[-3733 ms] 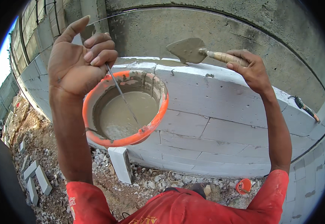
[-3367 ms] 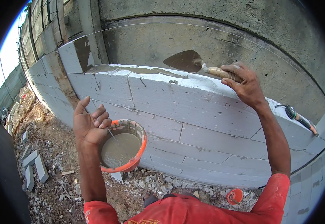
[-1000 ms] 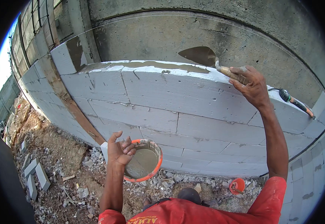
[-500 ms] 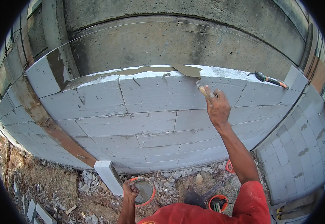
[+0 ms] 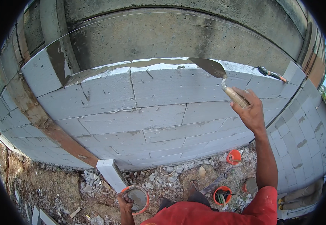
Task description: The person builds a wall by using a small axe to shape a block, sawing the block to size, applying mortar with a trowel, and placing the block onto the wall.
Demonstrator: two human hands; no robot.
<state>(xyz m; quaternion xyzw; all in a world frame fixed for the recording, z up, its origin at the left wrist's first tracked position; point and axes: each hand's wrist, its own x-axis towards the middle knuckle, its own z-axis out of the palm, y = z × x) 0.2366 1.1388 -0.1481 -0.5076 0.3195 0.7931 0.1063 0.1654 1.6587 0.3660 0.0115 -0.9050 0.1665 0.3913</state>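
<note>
My right hand [image 5: 248, 107] grips the wooden handle of a trowel [image 5: 208, 67], whose mortar-smeared blade lies at the top edge of the white block wall [image 5: 163, 86]. A strip of grey mortar [image 5: 108, 68] runs along that top to the left of the blade. Low down, my left hand [image 5: 126, 201] is closed on what looks like the wire handle of an orange-rimmed bucket [image 5: 137, 195] of grey mortar, beside an upright white block [image 5: 110, 174]. A black-and-orange tool [image 5: 273, 75] lies on the wall top at the right.
A concrete wall [image 5: 178, 37] with a string line stands behind. A timber post [image 5: 58, 135] leans on the blocks. Orange buckets [image 5: 233, 156] stand on rubble below. Another person's trousered legs [image 5: 301, 197] are at lower right, beside more loose-looking blockwork.
My left hand and the mortar bucket have moved down toward the ground. The trowel blade has shifted right along the wall top since half a second ago, and the view has swung rightward.
</note>
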